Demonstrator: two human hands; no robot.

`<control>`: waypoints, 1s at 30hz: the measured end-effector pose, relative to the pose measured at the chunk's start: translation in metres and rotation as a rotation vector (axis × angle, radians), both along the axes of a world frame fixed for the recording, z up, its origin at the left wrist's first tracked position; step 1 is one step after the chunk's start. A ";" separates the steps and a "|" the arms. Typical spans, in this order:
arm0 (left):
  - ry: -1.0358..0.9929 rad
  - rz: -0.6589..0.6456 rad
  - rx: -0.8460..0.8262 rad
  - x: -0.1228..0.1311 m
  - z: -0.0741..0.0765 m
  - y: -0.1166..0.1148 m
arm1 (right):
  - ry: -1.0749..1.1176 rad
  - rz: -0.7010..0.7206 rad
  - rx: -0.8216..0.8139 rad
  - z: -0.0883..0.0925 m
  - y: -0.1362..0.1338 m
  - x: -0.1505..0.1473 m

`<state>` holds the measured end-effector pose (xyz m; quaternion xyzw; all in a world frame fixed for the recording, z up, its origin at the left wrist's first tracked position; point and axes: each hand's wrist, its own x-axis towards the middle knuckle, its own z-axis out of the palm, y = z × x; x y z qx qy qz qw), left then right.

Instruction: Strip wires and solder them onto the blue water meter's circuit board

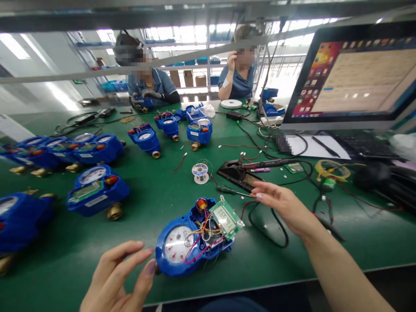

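Observation:
A blue water meter (175,247) lies on the green bench in front of me. Its housing is uncovered, showing red and yellow wires and a battery-like cylinder. A green circuit board with a lit LCD (225,219) rests tilted across it. At the meter's left edge is my left hand (125,273), its thumb and fingers apart and nothing between them. My right hand (281,203) reaches over the bench beyond the board, fingers stretched out. Its fingertips are at the shaft tip of a screwdriver (227,189); whether they touch it I cannot tell.
A soldering iron stand (238,173) and solder spool (200,173) are behind the meter. Several other blue meters (97,190) line the left and back. A monitor (354,78) stands at right, near coiled yellow wire (333,170). Two people sit opposite.

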<state>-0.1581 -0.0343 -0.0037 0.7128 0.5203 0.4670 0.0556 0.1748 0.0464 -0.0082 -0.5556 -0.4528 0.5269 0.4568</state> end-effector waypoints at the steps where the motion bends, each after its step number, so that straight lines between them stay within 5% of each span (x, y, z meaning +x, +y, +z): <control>1: 0.008 0.006 -0.014 0.000 0.000 0.001 | -0.004 0.040 0.009 0.002 -0.010 -0.004; 7: -0.173 0.012 -0.207 0.002 -0.002 0.017 | -0.192 0.205 0.159 -0.003 -0.053 -0.022; 15: -0.483 -0.219 -0.597 -0.019 -0.033 0.040 | -0.222 0.270 0.101 -0.015 -0.084 -0.040; 23: -0.692 -0.422 -1.035 -0.008 -0.025 0.055 | -0.064 0.333 0.029 -0.048 -0.099 -0.071; 26: -0.654 -0.409 -0.984 -0.008 -0.021 0.055 | -0.070 0.213 0.031 -0.044 -0.096 -0.068; 30: -0.500 -0.268 -0.618 0.000 -0.002 0.044 | -0.083 0.075 0.049 -0.035 -0.092 -0.059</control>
